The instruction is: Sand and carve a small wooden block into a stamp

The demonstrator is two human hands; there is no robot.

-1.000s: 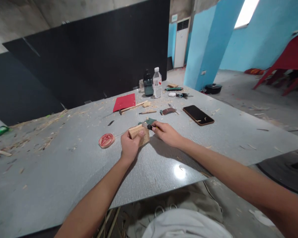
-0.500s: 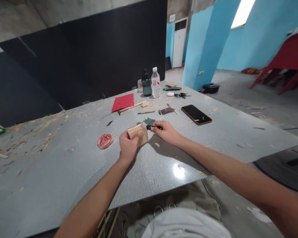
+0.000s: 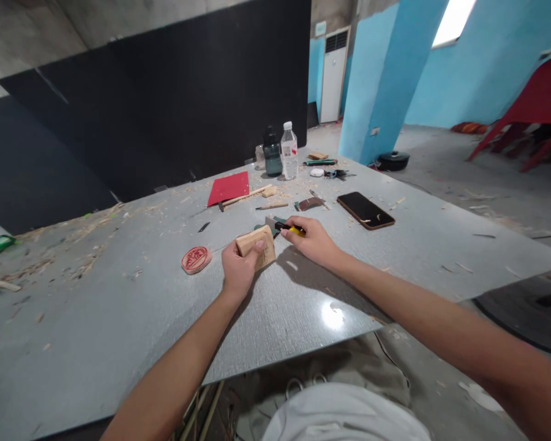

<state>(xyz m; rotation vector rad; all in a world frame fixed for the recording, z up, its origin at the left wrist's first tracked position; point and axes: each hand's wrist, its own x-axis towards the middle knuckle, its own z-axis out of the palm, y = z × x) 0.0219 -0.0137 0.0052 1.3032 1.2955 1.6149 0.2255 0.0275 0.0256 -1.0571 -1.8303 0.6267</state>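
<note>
Tilted above the table, a small pale wooden block (image 3: 265, 256) with faint marks on its face is gripped by my left hand (image 3: 239, 266), thumb pressed on that face. My right hand (image 3: 313, 239) is closed around the black and yellow handle of a utility knife (image 3: 296, 229). The knife's blade points left, near the block's upper right corner; whether it touches the wood I cannot tell. Partly hidden behind the blade lies a piece of green sandpaper (image 3: 280, 220). Left of my left hand rests a wooden disc (image 3: 196, 260) with a red design.
Across the grey table (image 3: 133, 343) are a phone (image 3: 365, 210), a red sheet (image 3: 228, 187), a hammer (image 3: 245, 196), a curled brown strip (image 3: 309, 203), a clear water bottle (image 3: 289, 153) and a dark bottle (image 3: 272, 156). Wood shavings are scattered about. A red chair (image 3: 528, 113) stands at right.
My right hand has moved slightly right and up, and the knife blade now sits higher, off the block's face. My left hand keeps the block in nearly the same place.
</note>
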